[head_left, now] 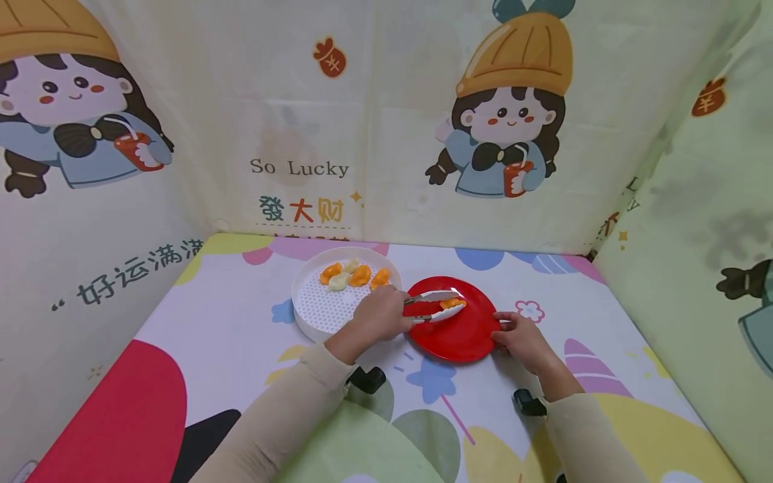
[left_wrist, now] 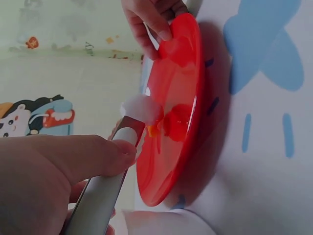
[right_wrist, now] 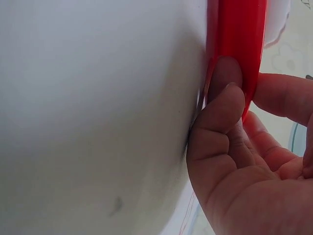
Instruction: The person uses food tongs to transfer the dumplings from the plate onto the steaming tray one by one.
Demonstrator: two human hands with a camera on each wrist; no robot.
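My left hand (head_left: 382, 314) grips metal tongs (head_left: 436, 296) with pale tips, which reach over a red plate (head_left: 449, 345). Between those tips, at the plate, is an orange dumpling-like piece (head_left: 453, 304); whether they squeeze it I cannot tell. My right hand (head_left: 524, 343) pinches the plate's right rim, and the right wrist view has its fingers (right_wrist: 220, 115) bent around the red edge. Left of the plate, a round white tray (head_left: 308, 327) with a perforated base holds several orange pieces (head_left: 360, 275) and cream pieces (head_left: 339, 282). My left hand partly covers the tray's right side.
Under everything lies a tabletop with a colourful printed cover (head_left: 235, 335). Pale cloth walls (head_left: 398, 134) with cartoon figures rise at the back and both sides. The tray and plate stand close side by side. Black wrist devices (head_left: 368, 380) hang below both wrists.
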